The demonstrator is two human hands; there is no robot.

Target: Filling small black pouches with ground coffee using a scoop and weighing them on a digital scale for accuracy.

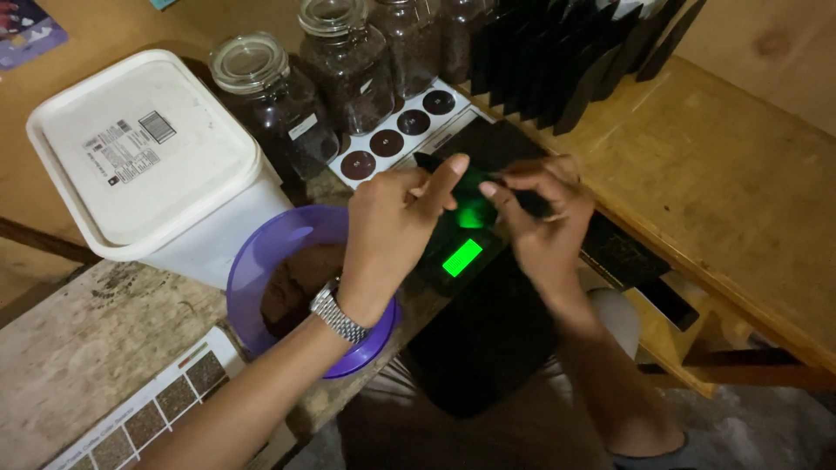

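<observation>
Colour card: at the far left bottom I see a white card [148, 413] with a row of brown square swatches, lying on the worn tabletop [78, 339].
Tub: a white square tub [144, 152] with a closed lid stands at upper left; a small white label with a barcode sits on the lid.
Bowl: a purple bowl [261, 261] holding brown powder is just beside the tub, under my left wrist.
Jars: glass jars [348, 65] full of dark contents stand behind, each with a small pale label on its side.
Sample strip: a white strip [396, 135] with dark round patches lies in front of the jars.
Left hand: my left hand [396, 218], a metal watch [338, 315] on the wrist, has its fingers narrowly pinched on the edge of a black pouch [488, 152].
Scale: a black scale [461, 261] with a lit green display lies beneath both hands.
Right hand: my right hand [540, 213] pinches the same pouch from the other side, fingers close together.
Pouch row: upright black pouches [566, 57] stand at upper right on the wooden shelf [731, 191].
</observation>
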